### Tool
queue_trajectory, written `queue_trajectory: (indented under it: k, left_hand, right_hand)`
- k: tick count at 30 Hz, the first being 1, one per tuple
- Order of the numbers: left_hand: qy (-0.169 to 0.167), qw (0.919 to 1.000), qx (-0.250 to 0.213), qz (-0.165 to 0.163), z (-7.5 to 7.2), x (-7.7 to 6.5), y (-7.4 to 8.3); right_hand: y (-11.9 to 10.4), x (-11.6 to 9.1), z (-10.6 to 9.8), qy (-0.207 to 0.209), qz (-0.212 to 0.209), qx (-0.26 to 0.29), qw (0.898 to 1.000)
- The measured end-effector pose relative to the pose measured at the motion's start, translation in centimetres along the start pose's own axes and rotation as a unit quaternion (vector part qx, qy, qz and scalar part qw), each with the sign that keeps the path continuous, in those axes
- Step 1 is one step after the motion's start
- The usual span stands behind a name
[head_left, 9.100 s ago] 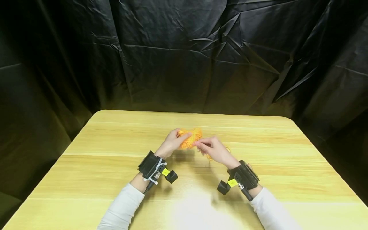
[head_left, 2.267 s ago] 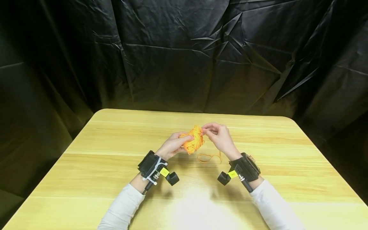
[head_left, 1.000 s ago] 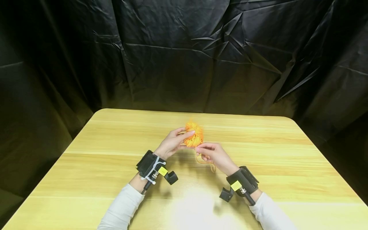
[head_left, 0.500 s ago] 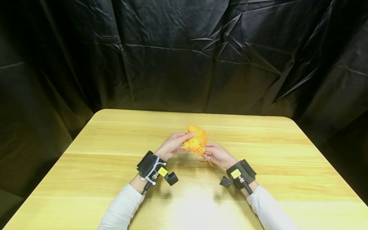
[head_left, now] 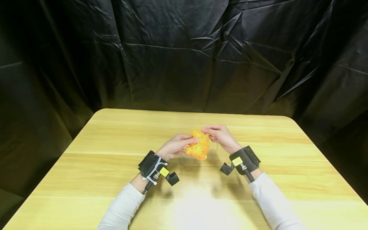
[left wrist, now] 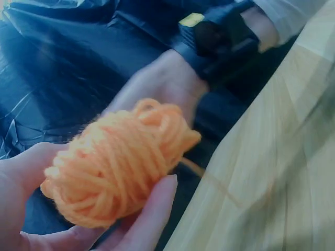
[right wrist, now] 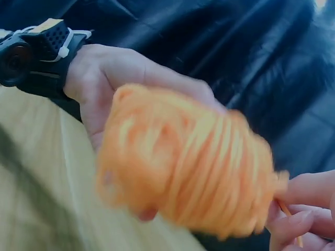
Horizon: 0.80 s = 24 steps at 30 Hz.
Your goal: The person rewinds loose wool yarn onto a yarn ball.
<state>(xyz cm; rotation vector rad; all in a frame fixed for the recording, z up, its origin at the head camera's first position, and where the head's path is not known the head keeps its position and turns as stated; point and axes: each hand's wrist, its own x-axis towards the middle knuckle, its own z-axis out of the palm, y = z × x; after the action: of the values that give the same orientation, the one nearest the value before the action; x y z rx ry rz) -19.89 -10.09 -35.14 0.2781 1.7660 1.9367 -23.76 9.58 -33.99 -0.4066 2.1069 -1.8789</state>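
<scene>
Over the middle of the table, my left hand (head_left: 176,146) grips a small wound ball of orange yarn (head_left: 202,147), thumb laid across its top. In the left wrist view the ball (left wrist: 118,164) sits among the fingertips, its windings running crosswise with loose loops at one end. My right hand (head_left: 222,135) is at the ball's far right side, thumb and index finger brought together. In the right wrist view its fingers (right wrist: 309,191) pinch a yarn strand (right wrist: 288,213) close beside the ball. Part of a loose strand (left wrist: 212,180) also trails past the ball in the left wrist view.
Both hands are above a light wooden table (head_left: 115,134) with rounded far corners. A black wrinkled curtain (head_left: 172,64) hangs behind it. Each wrist wears a black strap with a small camera (head_left: 172,179), and the sleeves are white.
My right hand has moved from below the ball up to its far side. The ball has shifted slightly right and nearer. The loose loop that hung below the ball no longer shows in the head view.
</scene>
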Motion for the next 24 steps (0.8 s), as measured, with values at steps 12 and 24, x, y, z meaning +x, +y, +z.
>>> queue_trajectory:
  k: [12,24]
  left_hand:
    - [0.091,0.9956,-0.022,0.009,0.5,0.7,-0.2]
    - [0.154,0.9744,-0.140,0.085,0.1,0.8,0.3]
  right_hand:
    - [-2.8,-2.5,3.6,0.068,-0.221,-0.249,0.940]
    - [-0.6,-4.6,5.4,0.085,-0.178,-0.121,0.973]
